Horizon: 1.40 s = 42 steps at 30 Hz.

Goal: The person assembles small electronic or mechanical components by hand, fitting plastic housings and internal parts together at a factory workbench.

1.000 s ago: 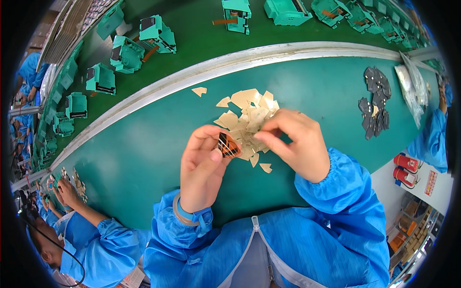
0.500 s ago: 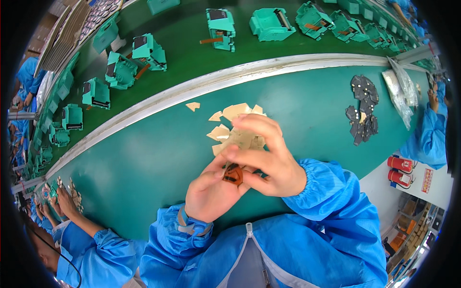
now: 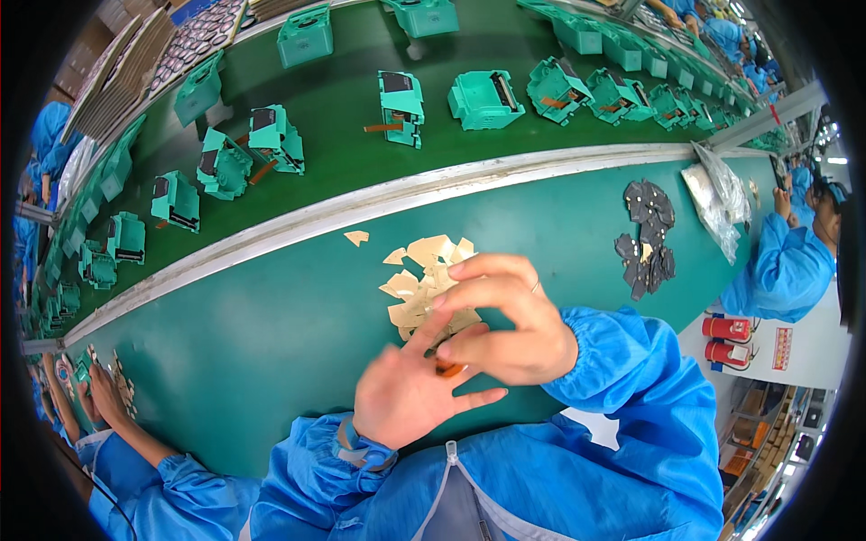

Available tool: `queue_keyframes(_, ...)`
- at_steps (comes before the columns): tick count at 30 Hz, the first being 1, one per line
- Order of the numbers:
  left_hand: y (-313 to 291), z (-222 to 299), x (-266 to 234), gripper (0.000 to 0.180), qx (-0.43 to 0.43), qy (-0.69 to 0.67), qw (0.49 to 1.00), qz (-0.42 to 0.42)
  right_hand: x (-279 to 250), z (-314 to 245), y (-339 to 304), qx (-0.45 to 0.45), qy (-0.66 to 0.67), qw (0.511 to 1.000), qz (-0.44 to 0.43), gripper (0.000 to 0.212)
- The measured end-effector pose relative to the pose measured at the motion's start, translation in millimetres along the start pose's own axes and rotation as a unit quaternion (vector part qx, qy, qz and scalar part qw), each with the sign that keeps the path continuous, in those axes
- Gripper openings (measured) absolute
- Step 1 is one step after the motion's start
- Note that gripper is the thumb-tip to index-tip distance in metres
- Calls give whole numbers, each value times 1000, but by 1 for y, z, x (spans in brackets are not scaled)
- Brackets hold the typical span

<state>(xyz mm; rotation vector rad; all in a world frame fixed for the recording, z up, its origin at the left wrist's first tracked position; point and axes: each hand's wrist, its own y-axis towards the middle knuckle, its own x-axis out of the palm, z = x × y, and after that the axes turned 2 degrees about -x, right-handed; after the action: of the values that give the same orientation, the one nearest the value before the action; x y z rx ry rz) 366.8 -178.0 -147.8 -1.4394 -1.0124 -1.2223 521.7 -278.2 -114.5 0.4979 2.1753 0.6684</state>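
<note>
- Both were in view: left hand (image 3: pixel 401 401) and right hand (image 3: pixel 516 332), overlapping, above the green worktop (image 3: pixel 244 352).
- Left hand was spread, palm up, fingers apart, a bit blurred; band (image 3: pixel 361 451) on its wrist.
- Right hand was curled over it, fingers bent; couldn't tell if thumb and finger were clamped on anything.
- Small orange piece (image 3: pixel 448 369) sat between the hands, under the right fingers, mostly hidden; couldn't tell which hand bore it.
- Pile of cream pieces (image 3: pixel 410 314) lay just beyond the hands, partly covered; one loose cream piece (image 3: pixel 357 238) lay apart, to its left.
- Dark pieces (image 3: pixel 648 216) were heaped well to the right, near a clear plastic bag (image 3: pixel 719 203).
- Metal rail (image 3: pixel 361 204) ran along the far edge; green cases (image 3: pixel 487 101) stood on the belt (image 3: pixel 334 176) behind it.
- Co-worker's hand (image 3: pixel 108 397) was far left.
</note>
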Motion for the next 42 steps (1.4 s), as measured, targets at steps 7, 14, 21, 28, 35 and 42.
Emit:
queue_keyframes(7,13,2,-25,57,71,44,995,56,-44,111,54,73,-243,966,40,86)
queue_keyframes(14,18,27,-4,36,361,789,448,218,-49,170,51,181,-313,929,-80,92)
queue_keyframes(21,35,54,-22,53,254,879,301,270,-55,87,50,259,16,958,119,86)
queue_keyframes(28,32,44,-13,57,410,711,534,205,-42,29,13,363,383,842,112,89)
queue_keyframes(35,21,26,21,62,223,589,773,72,-44,19,-2,405,557,724,-23,88)
queue_keyframes(42,29,18,31,42,149,587,786,121,-23,22,-13,353,297,883,85,70)
